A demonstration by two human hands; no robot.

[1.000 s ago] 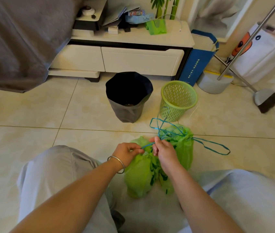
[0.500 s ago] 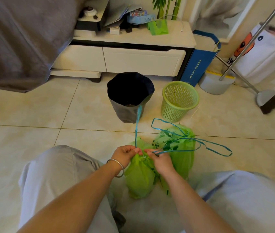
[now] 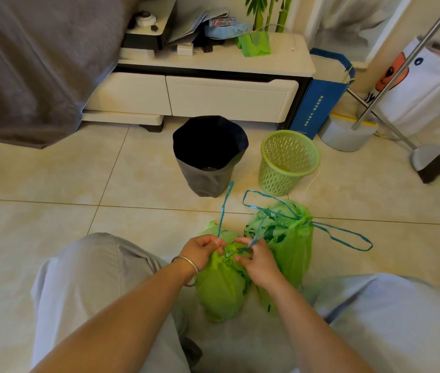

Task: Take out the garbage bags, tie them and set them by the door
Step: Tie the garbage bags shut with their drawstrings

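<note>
Two green garbage bags stand on the floor tiles between my knees. The near bag has its mouth gathered under my fingers. My left hand pinches one blue drawstring strand that rises straight up. My right hand grips the other strand at the bag's neck. The far bag stands just right of it, cinched, with its blue drawstring loops lying out on the floor to the right.
A black-lined bin and a green mesh basket stand ahead. Behind them is a white low cabinet, with a blue paper bag at its right end. A broom is at right, a grey blanket at left.
Both hands dropped from the far bag's drawstring to the near bag's neck. The left hand has pulled one blue strand upward, and the near bag's mouth is drawn tighter.
</note>
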